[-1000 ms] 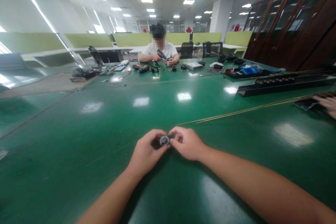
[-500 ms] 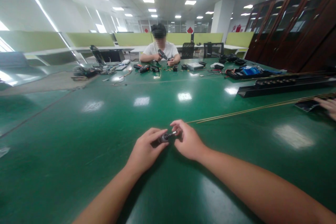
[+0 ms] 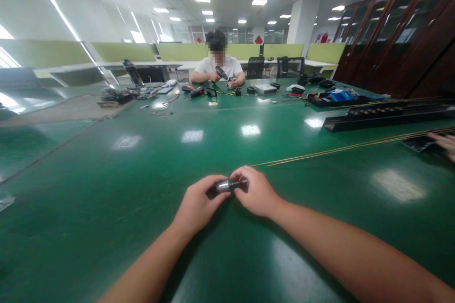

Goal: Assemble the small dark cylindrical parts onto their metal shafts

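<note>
Between my two hands is a small silver-and-black metal cylinder (image 3: 223, 186) with a thin shaft sticking out to the right. My left hand (image 3: 199, 199) grips its body between thumb and fingers, so its left end is hidden in the palm. The thumb and fingertips of my right hand (image 3: 254, 191) close around the dark front and shaft. The part lies roughly level just above the green table (image 3: 142, 170). Its exact kind is too small to make out.
Thin brass-coloured rods (image 3: 320, 154) run from beside my right hand to the right edge, where another person's hand (image 3: 444, 144) rests. A long black channel (image 3: 384, 118) lies behind them. Across the table, a person (image 3: 218, 68) holds a power drill (image 3: 221, 73) among tools and small parts.
The cylinder has turned from pointing slightly toward me to lying more sideways. My right fingers have closed in from the shaft's tip to the cylinder's front end.
</note>
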The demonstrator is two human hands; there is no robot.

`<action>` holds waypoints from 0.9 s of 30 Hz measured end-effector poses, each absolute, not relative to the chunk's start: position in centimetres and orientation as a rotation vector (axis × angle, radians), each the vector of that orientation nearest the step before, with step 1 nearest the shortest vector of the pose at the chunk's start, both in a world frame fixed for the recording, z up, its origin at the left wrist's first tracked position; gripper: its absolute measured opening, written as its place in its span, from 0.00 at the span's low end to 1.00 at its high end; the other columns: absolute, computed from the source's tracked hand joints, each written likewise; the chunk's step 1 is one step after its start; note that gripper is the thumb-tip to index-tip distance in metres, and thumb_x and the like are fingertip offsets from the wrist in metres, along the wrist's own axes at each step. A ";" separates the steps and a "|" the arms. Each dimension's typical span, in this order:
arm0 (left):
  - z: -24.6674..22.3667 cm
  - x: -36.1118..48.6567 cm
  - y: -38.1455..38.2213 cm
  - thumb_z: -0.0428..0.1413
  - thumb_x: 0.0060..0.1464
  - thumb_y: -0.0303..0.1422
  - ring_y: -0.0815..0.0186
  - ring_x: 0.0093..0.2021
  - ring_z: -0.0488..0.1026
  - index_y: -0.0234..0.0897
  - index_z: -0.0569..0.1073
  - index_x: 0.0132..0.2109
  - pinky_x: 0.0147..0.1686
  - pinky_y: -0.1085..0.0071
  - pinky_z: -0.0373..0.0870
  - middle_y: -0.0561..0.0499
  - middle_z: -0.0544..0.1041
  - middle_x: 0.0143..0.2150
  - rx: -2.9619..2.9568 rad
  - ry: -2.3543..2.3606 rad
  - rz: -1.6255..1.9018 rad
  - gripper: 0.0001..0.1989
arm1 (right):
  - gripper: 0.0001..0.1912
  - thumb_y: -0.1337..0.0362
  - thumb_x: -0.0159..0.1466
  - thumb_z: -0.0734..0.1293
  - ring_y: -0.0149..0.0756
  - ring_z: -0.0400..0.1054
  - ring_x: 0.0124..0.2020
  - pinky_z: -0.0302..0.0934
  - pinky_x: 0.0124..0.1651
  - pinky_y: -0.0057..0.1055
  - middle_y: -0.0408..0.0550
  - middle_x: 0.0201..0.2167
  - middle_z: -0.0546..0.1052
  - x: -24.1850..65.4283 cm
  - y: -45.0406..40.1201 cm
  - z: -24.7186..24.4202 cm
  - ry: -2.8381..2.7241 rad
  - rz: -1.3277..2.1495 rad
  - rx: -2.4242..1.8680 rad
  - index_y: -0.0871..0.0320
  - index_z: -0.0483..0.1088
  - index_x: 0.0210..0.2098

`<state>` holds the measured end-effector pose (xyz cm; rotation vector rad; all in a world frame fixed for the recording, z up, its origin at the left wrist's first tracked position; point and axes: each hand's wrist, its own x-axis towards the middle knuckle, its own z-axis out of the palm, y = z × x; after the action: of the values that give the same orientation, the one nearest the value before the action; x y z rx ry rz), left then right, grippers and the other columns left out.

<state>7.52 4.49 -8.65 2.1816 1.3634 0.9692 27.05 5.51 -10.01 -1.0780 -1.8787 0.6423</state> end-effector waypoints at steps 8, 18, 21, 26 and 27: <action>-8.5 7.6 4.5 0.61 0.55 0.35 0.61 0.46 0.75 0.44 0.76 0.48 0.50 0.65 0.71 0.51 0.79 0.46 2.213 1.339 0.976 0.13 | 0.09 0.71 0.57 0.66 0.35 0.70 0.36 0.64 0.40 0.30 0.45 0.34 0.77 27.0 5.5 -9.8 -1.868 0.687 -1.114 0.57 0.74 0.37; -8.4 7.5 4.5 0.61 0.55 0.36 0.61 0.46 0.76 0.44 0.77 0.49 0.48 0.66 0.73 0.51 0.79 0.46 2.267 1.310 0.992 0.13 | 0.07 0.69 0.56 0.69 0.35 0.71 0.34 0.65 0.38 0.29 0.46 0.33 0.79 27.0 5.7 -9.8 -1.855 0.733 -1.140 0.57 0.77 0.35; -8.5 7.4 4.7 0.61 0.55 0.36 0.62 0.46 0.75 0.45 0.77 0.49 0.49 0.67 0.72 0.51 0.79 0.46 2.271 1.310 0.986 0.13 | 0.07 0.69 0.56 0.69 0.35 0.72 0.34 0.65 0.38 0.29 0.46 0.33 0.79 27.0 5.8 -9.9 -1.846 0.756 -1.133 0.57 0.77 0.35; -8.4 7.3 4.7 0.60 0.56 0.37 0.62 0.47 0.75 0.44 0.77 0.49 0.49 0.68 0.72 0.51 0.79 0.47 2.292 1.271 0.995 0.13 | 0.07 0.70 0.56 0.68 0.35 0.73 0.34 0.66 0.39 0.29 0.46 0.33 0.80 27.0 5.7 -9.7 -1.832 0.788 -1.118 0.58 0.77 0.35; -8.4 7.3 4.7 0.60 0.57 0.37 0.63 0.47 0.75 0.43 0.77 0.49 0.49 0.68 0.72 0.51 0.79 0.47 2.303 1.264 0.996 0.13 | 0.07 0.70 0.56 0.68 0.35 0.73 0.34 0.66 0.39 0.30 0.46 0.33 0.80 27.0 5.7 -9.7 -1.829 0.791 -1.115 0.58 0.77 0.35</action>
<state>7.29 4.68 -8.38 2.3034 1.2641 0.9965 27.00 5.69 -9.69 -1.1149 -1.8293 0.7912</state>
